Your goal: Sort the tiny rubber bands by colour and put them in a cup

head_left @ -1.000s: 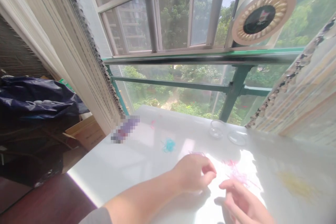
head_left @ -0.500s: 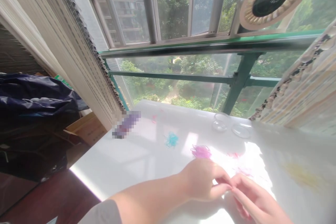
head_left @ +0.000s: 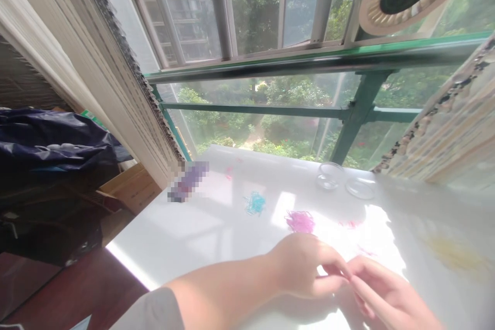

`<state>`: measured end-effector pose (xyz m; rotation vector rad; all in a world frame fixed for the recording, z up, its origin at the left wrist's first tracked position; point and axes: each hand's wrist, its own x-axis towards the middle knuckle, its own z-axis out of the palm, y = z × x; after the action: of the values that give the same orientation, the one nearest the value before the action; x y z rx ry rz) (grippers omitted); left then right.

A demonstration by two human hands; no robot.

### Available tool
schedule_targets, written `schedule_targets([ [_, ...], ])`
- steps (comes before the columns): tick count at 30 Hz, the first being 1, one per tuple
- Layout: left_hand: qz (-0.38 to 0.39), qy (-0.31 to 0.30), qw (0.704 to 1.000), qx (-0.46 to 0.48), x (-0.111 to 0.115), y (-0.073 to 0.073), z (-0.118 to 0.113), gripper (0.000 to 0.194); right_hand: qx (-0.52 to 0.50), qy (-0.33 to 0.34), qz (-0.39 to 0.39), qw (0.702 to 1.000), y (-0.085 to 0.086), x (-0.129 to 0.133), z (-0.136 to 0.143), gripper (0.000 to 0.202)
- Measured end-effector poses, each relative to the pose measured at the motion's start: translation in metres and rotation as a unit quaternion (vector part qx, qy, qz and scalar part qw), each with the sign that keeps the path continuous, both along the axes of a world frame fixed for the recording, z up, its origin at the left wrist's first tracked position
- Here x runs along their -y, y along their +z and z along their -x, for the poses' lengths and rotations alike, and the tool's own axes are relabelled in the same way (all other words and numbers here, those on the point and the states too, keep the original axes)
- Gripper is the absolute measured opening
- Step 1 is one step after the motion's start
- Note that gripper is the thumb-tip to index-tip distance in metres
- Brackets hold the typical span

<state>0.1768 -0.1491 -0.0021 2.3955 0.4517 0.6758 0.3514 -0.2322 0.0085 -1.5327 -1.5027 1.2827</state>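
Left hand [head_left: 299,265]: reaching across the table [head_left: 170,247], its thumb and forefinger tips meeting those of the right.
Right hand [head_left: 390,289]: coming in from the near side, palm turning inward. I cannot tell whether my fingers are pinching something thin or only pressing together; such close fingertips are suggesting small work.
Magenta strands [head_left: 300,221], one tangle: lying just beyond my left hand, probably for easy reach.
Blue strands [head_left: 255,203], one tangle: sitting farther off, to the left.
Yellow strands [head_left: 458,253], blurred: spreading at far right. Wide gaps are likely keeping the colours unmixed.
Red strands [head_left: 350,224], few: lying loose in the glare beyond my fingertips.
Clear round container [head_left: 328,181] and clear disc [head_left: 360,188]: resting side by side near the window edge, presumably leaving my working spot free.
Purple item [head_left: 189,181], pixelated: lying at the left edge.
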Motion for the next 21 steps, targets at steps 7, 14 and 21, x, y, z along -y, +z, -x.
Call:
schedule_targets([
  [7, -0.028, -0.006, 0.996, 0.083, -0.0001, -0.0008, 0.0022, 0.014, -0.002, -0.048, -0.029, 0.998, 0.0084, 0.0054, 0.0111, 0.042],
  [14, -0.010, 0.029, 0.989, 0.144, -0.0006, 0.0004, 0.0047, 0.016, 0.013, -0.040, -0.047, 0.998, 0.0057, 0.0015, 0.0036, 0.034],
  [21, 0.027, 0.041, 0.996, 0.073, -0.0004, 0.0076, 0.0077, 0.005, 0.019, -0.020, -0.063, 0.998, 0.0097, 0.0015, 0.0073, 0.026],
])
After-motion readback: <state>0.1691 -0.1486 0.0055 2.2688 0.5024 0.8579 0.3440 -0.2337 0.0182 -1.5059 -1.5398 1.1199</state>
